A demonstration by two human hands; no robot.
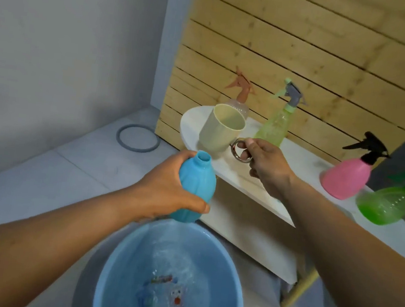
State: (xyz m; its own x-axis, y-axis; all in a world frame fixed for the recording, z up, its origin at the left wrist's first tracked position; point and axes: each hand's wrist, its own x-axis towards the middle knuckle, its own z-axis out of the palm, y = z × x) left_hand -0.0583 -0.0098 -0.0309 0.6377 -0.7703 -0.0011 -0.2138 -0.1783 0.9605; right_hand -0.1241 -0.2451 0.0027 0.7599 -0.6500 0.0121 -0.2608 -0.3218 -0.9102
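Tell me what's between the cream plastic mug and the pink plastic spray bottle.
Yellow-green translucent spray bottle and the right hand holding the mug's handle, head view.

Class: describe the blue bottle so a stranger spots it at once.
Start at the blue basin at the bottom. Just above it, the left hand holds the blue bottle. Unlike the bottles on the shelf, it has no spray head.

Your left hand (166, 189) grips a smooth, glossy blue plastic bottle (195, 190), your right hand (263, 166) a matt beige plastic cup (221, 127) by its shiny metal ring handle (239, 152), against rough pale wooden slats (310, 52).
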